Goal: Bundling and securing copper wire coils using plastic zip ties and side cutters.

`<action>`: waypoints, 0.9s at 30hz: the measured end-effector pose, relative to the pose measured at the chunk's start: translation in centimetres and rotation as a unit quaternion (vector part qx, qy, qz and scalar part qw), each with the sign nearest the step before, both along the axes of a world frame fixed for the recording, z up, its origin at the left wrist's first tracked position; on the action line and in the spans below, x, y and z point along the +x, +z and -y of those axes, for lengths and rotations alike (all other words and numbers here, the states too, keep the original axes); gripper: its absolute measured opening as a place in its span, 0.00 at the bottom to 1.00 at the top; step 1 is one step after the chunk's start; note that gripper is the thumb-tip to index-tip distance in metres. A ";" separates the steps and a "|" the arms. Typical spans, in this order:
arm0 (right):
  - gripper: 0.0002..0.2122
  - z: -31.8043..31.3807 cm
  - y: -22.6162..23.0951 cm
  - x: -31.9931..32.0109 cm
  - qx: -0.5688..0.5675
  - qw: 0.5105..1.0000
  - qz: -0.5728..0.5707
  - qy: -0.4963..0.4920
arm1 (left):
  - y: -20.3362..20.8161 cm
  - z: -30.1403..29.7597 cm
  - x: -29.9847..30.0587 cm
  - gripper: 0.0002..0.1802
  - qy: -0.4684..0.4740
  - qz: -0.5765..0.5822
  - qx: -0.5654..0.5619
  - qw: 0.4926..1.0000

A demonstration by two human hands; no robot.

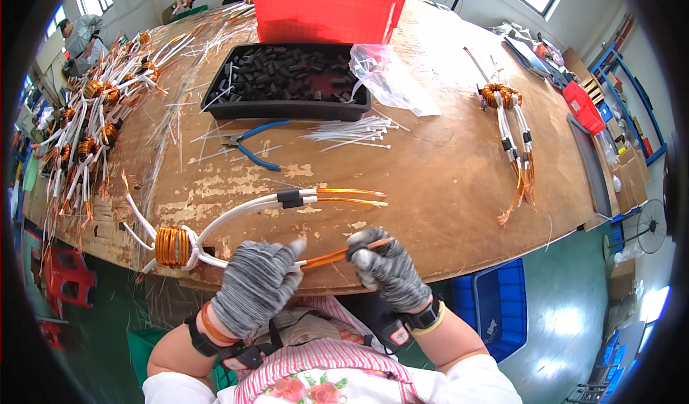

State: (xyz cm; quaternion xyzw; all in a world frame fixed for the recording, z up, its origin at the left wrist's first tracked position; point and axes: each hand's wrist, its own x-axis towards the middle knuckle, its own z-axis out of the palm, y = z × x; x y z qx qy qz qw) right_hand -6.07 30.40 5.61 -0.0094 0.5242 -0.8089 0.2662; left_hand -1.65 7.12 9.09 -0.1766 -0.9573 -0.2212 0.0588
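L hand (257, 283) is closed round the white-sleeved lead just by the coil (173, 246), R hand (387, 269) pinches a small black sleeve on the bare copper end (326, 257), both gloved, at the near table (445, 189) edge. Keep L firm so the coil can't swing, hold the copper strands straight & together w/ R, and slide the sleeve on w/o fraying them. Further out, use the 2nd lead's black sleeve (290, 199) as ref for position; cutters (251, 143), ties (352, 133) & sleeve tray (287, 80) sit beyond.
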 end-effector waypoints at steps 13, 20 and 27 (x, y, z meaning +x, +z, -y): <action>0.11 6.6 -1.5 0.8 -0.017 0.997 -0.025 0.066 | -2.9 7.6 2.5 0.13 0.026 -0.074 -0.009 0.997; 0.12 10.3 -2.1 1.3 -0.023 0.993 -0.031 0.111 | -3.5 8.1 2.2 0.12 0.015 -0.086 0.002 0.996; 0.11 11.0 -1.7 1.9 0.018 0.995 -0.010 0.095 | -3.4 8.2 2.2 0.17 0.008 -0.090 0.071 0.993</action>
